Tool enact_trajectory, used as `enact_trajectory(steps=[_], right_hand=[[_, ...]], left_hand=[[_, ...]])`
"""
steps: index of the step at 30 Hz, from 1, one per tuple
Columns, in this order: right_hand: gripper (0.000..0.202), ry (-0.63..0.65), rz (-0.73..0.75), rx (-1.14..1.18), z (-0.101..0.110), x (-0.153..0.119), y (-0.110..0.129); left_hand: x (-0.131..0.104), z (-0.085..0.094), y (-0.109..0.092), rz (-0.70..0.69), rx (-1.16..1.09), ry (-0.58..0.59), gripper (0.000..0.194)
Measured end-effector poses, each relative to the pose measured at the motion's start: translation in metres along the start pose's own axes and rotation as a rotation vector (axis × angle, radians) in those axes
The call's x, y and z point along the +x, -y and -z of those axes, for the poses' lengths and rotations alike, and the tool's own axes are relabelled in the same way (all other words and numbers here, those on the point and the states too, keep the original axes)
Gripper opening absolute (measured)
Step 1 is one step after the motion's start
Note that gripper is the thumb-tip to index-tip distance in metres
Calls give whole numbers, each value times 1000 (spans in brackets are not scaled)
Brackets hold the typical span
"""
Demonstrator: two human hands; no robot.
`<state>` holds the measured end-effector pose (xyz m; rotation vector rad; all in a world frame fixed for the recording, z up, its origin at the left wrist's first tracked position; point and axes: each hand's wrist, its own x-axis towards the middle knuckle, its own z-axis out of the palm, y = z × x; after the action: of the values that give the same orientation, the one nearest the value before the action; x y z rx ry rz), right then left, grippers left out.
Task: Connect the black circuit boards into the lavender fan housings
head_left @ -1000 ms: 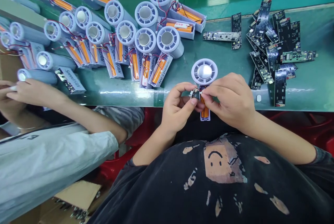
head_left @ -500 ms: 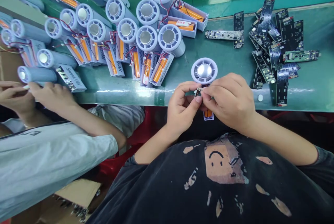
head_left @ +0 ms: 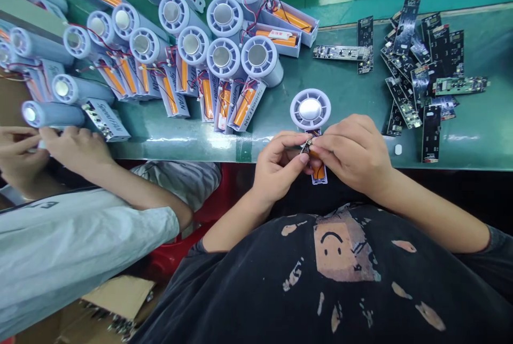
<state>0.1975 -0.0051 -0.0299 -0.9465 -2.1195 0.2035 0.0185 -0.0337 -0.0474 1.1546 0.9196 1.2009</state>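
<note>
In front of me a lavender handheld fan (head_left: 310, 110) rests with its round head at the table's edge. Its open handle, with an orange battery (head_left: 318, 171) inside, hangs below my fingers. My left hand (head_left: 277, 165) is closed, pinching a small circuit board (head_left: 305, 147) that shows almost edge-on. The fingertips of my right hand (head_left: 352, 154) press together at the board's upper end, on a tiny wire connector (head_left: 309, 141). My fingers cover most of the board and the leads.
Several similar fans (head_left: 224, 58) with open handles crowd the table's left. To the right lies a pile of black circuit boards (head_left: 411, 61), with a small white piece (head_left: 398, 149) near the edge. A co-worker's hands (head_left: 78, 146) work at far left.
My right fingertips have shifted slightly at the board's end, and the board has tilted a little. More of the orange battery shows between my hands.
</note>
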Motion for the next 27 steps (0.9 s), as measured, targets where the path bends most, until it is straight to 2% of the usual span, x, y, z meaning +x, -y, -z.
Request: enact_trajectory(steps=[1, 3, 5, 7, 10, 13, 15, 18, 21, 24, 27], right_hand=[[5, -24, 11, 12, 4, 0, -2], [19, -66, -18, -20, 14, -1, -11], [27, -78, -136, -142, 25, -1, -25], [26, -33, -277, -274, 31, 1, -43], [26, 44, -364, -327, 31, 6, -70], [27, 92, -338, -301, 24, 17, -85], [26, 109, -297, -288, 21, 24, -84], [23, 125, -260, -307, 25, 30, -67], [21, 237, -234, -297, 38, 27, -46], [19, 416, -178, -151, 45, 21, -36], [17, 448, -198, 52, 42, 19, -30]], left_hand=[[0, 1, -1, 32, -13, -6, 22], [0, 4, -3, 95, -45, -33, 27], [0, 6, -3, 149, -76, -60, 31], [1, 7, -3, 180, -96, -65, 34], [3, 7, -2, 190, -100, -57, 37], [5, 5, -2, 202, -114, -37, 33], [6, 4, -3, 210, -133, -24, 30], [6, 3, -5, 228, -148, -38, 31], [7, 3, -6, 244, -146, -49, 34], [7, 4, -4, 220, -147, -22, 30], [6, 4, 0, 179, -120, -14, 28]])
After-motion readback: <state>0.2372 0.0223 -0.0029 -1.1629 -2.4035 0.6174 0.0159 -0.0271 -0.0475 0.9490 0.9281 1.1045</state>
